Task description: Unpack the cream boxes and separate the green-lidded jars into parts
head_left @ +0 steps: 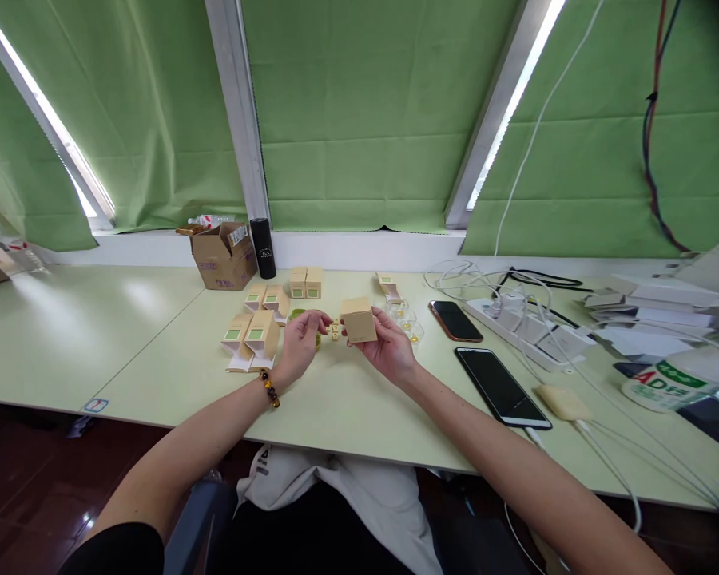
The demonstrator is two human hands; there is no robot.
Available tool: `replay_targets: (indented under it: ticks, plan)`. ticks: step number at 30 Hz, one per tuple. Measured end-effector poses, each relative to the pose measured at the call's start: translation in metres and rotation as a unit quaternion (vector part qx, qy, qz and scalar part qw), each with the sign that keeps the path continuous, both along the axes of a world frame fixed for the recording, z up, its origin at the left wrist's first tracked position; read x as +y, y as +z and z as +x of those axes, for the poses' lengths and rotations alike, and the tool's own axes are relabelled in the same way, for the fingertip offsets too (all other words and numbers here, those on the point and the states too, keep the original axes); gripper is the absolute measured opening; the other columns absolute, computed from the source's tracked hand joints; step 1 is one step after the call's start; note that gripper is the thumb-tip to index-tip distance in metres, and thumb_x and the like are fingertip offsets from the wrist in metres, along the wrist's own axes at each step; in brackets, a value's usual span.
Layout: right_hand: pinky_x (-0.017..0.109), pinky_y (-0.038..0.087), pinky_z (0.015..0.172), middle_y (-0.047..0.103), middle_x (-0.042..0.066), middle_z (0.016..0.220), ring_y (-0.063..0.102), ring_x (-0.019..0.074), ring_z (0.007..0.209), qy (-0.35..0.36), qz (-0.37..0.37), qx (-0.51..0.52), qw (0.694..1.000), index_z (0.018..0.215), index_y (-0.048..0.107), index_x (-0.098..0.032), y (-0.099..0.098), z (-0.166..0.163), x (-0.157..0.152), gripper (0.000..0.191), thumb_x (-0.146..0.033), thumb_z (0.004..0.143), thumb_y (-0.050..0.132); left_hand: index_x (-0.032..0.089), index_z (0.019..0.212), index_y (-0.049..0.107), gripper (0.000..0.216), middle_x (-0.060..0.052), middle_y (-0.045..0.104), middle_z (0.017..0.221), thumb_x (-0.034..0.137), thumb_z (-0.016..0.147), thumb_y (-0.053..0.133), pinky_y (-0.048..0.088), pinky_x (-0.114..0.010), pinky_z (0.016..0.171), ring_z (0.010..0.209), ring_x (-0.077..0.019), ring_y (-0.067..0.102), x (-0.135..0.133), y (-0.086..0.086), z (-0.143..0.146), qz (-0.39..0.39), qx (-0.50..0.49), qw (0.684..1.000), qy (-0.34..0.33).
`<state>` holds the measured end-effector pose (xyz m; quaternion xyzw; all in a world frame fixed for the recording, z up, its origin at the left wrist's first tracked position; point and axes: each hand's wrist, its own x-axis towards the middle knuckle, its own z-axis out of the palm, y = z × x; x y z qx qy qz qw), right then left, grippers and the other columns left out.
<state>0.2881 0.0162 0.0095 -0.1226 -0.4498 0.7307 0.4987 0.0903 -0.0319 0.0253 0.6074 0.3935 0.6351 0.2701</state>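
My right hand (392,351) holds a small tan cardboard box (358,319) above the table, fingers wrapped round its right side and underside. Left of the box, my left hand (300,347) has thumb and fingers drawn together in a pinch; what lies between them is too small to tell. Small yellow pieces (335,329) show between the fingertips and the box. Partly behind the left hand is a green item (298,313). Open tan boxes with green labels (262,334) stand left of that hand. Clear plastic cups (408,326) with yellow bits lie beyond the right hand.
Two tan boxes (305,283) stand farther back, near a black bottle (262,247) and an open carton (223,259). An opened tan box (389,287) lies behind the cups. Two phones (455,320), a power strip (530,331) and tangled cables occupy the right side.
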Motion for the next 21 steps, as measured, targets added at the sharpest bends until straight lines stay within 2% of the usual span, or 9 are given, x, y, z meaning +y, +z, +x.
replay_targets:
  ticks: [2,4,7,10,17,21]
  plan:
    - [0.054,0.067,0.08,0.075,0.005,0.119,0.076,0.0293,0.106,-0.009,-0.001,0.001,1.0,0.123,0.056,-0.031,0.0,0.0,0.001,0.035,-0.035,0.092,0.072,0.018,0.089,0.063,0.041,-0.007,0.067,0.092,0.056,0.102,0.057,0.054,-0.034,0.083,0.085,-0.0162,0.064,0.0,0.0,-0.001,-0.01,0.005,1.0,0.005]
    - [0.057,0.067,0.084,0.075,0.003,0.121,0.075,0.0289,0.108,-0.02,0.0,0.003,1.0,0.121,0.057,-0.032,0.0,-0.001,0.001,0.036,-0.036,0.091,0.075,0.02,0.102,0.058,0.035,-0.007,0.068,0.102,0.052,0.096,0.069,0.054,-0.035,0.089,0.096,-0.0178,0.066,-0.001,-0.001,0.001,-0.015,-0.007,1.0,-0.011]
    - [0.058,0.065,0.091,0.073,0.002,0.124,0.073,0.0272,0.11,-0.039,0.012,-0.001,0.999,0.119,0.057,-0.033,-0.001,-0.004,-0.001,0.04,-0.039,0.087,0.08,0.022,0.125,0.05,0.047,-0.011,0.065,0.122,0.047,0.093,0.076,0.054,-0.037,0.097,0.117,-0.0218,0.063,-0.002,-0.005,0.006,-0.013,0.0,0.999,-0.035]
    - [0.053,0.062,0.098,0.07,0.003,0.125,0.07,0.0249,0.112,-0.067,0.051,-0.036,0.996,0.122,0.056,-0.034,-0.001,-0.009,-0.008,0.045,-0.044,0.086,0.082,0.022,0.14,0.044,0.065,-0.017,0.059,0.137,0.047,0.091,0.078,0.054,-0.039,0.098,0.128,-0.0265,0.059,-0.001,-0.01,0.01,-0.019,0.016,0.998,-0.061]
    - [0.043,0.06,0.099,0.059,0.006,0.129,0.066,0.0224,0.115,-0.157,0.165,-0.128,0.965,0.129,0.05,-0.034,-0.003,-0.013,-0.012,0.059,-0.053,0.084,0.084,0.018,0.141,0.047,0.077,-0.02,0.064,0.136,0.058,0.085,0.081,0.057,-0.043,0.099,0.124,-0.0296,0.063,0.011,-0.014,0.005,-0.072,-0.065,0.988,-0.121]
    - [0.044,0.055,0.107,0.059,0.008,0.133,0.059,0.0246,0.13,-0.184,0.221,-0.165,0.943,0.132,0.049,-0.033,0.002,-0.009,-0.014,0.056,-0.05,0.088,0.08,0.019,0.142,0.047,0.072,-0.019,0.062,0.138,0.052,0.087,0.08,0.057,-0.042,0.102,0.128,-0.0287,0.061,0.009,-0.012,0.005,-0.039,-0.048,0.993,-0.099]
